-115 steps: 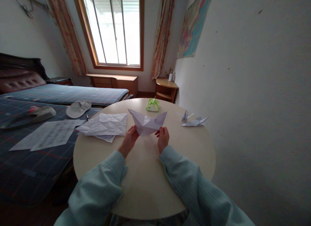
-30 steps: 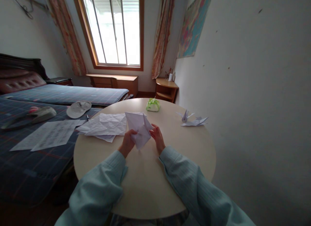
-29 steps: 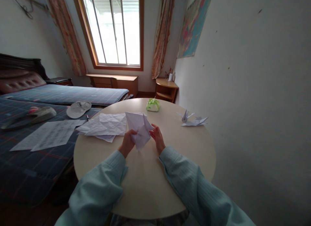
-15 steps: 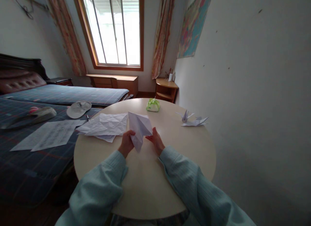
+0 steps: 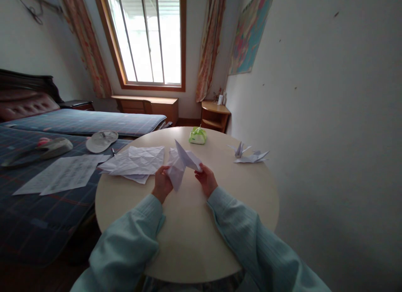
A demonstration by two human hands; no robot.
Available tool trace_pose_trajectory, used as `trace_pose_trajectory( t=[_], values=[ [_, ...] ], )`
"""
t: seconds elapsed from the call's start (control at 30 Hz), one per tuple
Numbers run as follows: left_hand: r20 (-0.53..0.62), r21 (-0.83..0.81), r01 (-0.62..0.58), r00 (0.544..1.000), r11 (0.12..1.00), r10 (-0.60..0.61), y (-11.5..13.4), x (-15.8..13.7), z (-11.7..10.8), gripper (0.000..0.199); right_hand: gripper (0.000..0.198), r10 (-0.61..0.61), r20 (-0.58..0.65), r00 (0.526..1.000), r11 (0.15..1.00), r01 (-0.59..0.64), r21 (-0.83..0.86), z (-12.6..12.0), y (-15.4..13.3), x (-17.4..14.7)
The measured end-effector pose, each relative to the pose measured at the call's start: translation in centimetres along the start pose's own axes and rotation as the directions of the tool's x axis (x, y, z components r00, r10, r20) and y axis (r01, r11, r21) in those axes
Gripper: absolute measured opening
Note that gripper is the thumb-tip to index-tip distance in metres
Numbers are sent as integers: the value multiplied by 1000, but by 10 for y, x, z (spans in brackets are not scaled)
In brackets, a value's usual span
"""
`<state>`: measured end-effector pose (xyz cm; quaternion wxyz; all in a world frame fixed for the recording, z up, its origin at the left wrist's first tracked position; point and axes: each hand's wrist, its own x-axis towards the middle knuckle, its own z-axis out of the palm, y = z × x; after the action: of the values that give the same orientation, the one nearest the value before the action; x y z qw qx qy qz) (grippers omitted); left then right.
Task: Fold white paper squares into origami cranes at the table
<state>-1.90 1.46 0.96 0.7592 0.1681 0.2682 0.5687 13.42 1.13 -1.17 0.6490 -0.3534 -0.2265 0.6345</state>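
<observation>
A partly folded sheet of white paper [image 5: 177, 171] is held up between my two hands above the round table [image 5: 188, 233]. My left hand [image 5: 162, 184] pinches its left side. On the other side, my right hand [image 5: 206, 180] is closed on the right flap, thumb on top. The paper's flaps spread apart, with one point upward and another pointing down toward me. Creased white sheets [image 5: 138, 160] lie just beyond my left hand. To the right, folded paper cranes [image 5: 251, 157] rest on the tabletop.
A green tissue pack [image 5: 197, 136] stands at the table's far edge. Left of the table is a bed [image 5: 47, 216] with printed sheets [image 5: 67, 172], a white cap [image 5: 102, 141] and a pen [image 5: 113, 152] near the table edge. A wall [image 5: 329, 158] rises on the right.
The folded paper has turned and its flaps have spread, with a point now standing up. My right hand has closed on the right flap; my left hand has shifted slightly.
</observation>
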Motion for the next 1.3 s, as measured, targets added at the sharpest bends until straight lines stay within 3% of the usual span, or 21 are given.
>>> trace_pose_trajectory(
  t=[0.23, 0.47, 0.67, 0.97, 1.17, 1.3],
  values=[
    [120, 6, -29, 992, 1000, 28, 1, 4, -6, 31, 7, 79, -9, 997, 990, -78, 117, -3, -4, 5],
    [15, 78, -54, 998, 995, 53, -5, 9, -2, 18, 8, 107, 27, 994, 982, -110, 156, -5, -6, 5],
    [107, 113, -164, 982, 980, 152, -8, 9, -1, 20, 21, 112, 71, 991, 975, -123, 186, -5, -4, 3],
    [88, 190, -231, 972, 954, 218, -12, 16, -4, 20, 39, -150, 53, 987, 982, 155, -108, -1, 1, 4],
    [66, 269, -292, 956, 918, 285, -14, 20, -7, 21, 30, -419, -13, 908, 864, 394, -313, 1, -2, 0],
    [101, 418, -330, 943, 847, 317, -18, 21, -11, 20, 25, -486, -10, 874, 804, 442, -399, -2, -2, 2]
  ],
)
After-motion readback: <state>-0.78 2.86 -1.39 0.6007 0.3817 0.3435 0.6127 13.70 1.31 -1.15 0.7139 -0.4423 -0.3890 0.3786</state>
